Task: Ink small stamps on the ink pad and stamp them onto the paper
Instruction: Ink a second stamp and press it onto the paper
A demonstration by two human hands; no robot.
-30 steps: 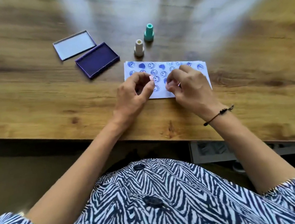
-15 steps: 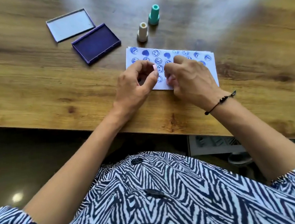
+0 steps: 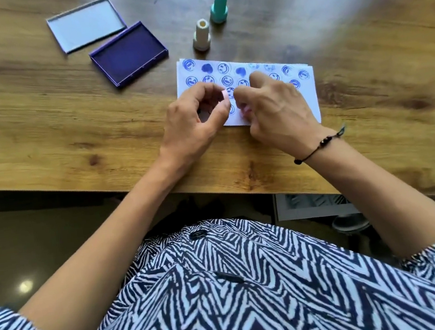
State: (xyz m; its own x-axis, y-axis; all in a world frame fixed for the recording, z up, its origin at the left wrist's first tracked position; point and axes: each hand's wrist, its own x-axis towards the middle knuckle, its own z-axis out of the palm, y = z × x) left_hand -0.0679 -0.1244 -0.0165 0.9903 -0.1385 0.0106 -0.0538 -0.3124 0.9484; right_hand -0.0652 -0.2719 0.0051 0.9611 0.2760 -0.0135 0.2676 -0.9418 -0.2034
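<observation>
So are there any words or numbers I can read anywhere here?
None: no words, labels or numbers show.
Paper: only blue smiley faces and blobs, pictures not letters.
Ink pad, lid, cream stamp, teal stamp: no writing visible.

Both hands cover the near half of the paper (image 3: 268, 71), the left hand (image 3: 195, 121) hiding all but a pink sliver (image 3: 225, 94), whatever the right hand (image 3: 277, 109) pinches hidden too.
</observation>
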